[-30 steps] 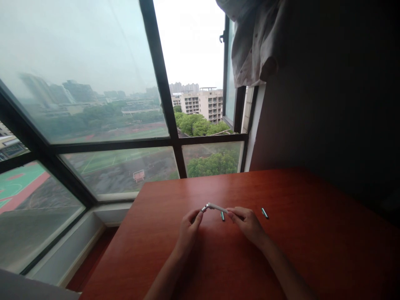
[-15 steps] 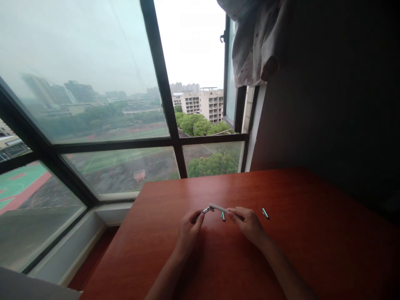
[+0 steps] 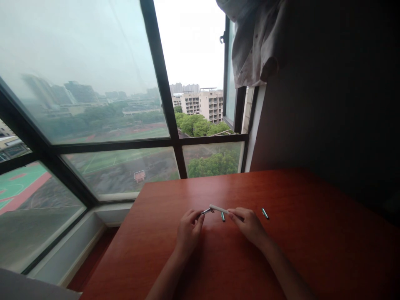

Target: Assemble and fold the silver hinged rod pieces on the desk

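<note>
My left hand [image 3: 188,227] is closed in a pinch on a slim, silvery metal tool [image 3: 206,211], whose far end points right. My right hand [image 3: 249,223] grips a pale, thin stick [image 3: 218,208] between thumb and fingers. The stick's rounded tip lies against or just over the tool's end; I cannot tell if they touch. Both are held above the table. Just below the stick, a small green and dark strip-like piece [image 3: 223,216] lies on the tabletop. A similar piece [image 3: 265,213] rests farther right, beyond my right hand.
The reddish-brown wooden table [image 3: 150,266] reaches up to the windows. Dark window frames [image 3: 176,143] stand behind it, with one pane swung open. A greyish cloth [image 3: 254,50] hangs at upper right, beside a dark wall [image 3: 328,104].
Almost nothing differs. The tool in my left hand has turned slightly, and the stick's tip sits a touch lower. Both small pieces on the table stay in place.
</note>
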The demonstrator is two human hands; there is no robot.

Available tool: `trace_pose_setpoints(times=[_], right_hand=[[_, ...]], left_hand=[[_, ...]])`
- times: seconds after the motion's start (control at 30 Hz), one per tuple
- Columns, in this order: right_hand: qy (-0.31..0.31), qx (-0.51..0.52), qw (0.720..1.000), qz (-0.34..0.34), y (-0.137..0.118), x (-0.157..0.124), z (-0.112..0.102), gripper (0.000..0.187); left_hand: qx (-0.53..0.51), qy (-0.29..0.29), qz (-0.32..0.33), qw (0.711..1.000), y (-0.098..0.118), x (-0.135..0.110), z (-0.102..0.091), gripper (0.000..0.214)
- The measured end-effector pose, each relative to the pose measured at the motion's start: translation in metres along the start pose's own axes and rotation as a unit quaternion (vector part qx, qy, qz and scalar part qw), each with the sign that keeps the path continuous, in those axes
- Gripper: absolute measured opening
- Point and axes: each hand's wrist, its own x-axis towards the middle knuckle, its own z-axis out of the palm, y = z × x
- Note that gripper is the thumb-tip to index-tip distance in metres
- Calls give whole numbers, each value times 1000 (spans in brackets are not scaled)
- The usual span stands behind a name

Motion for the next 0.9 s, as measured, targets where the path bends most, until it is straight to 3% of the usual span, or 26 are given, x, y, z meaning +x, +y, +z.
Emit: trace_pose_setpoints(times=[0.63, 0.9], right_hand=[[13, -19, 999, 22, 5, -1, 1, 37], [3, 24, 1000, 9, 7, -1, 3, 39]], left_hand=[[85, -1, 36, 996, -10, -1, 3, 22], [90, -6, 36, 995, -10, -1, 3, 24]])
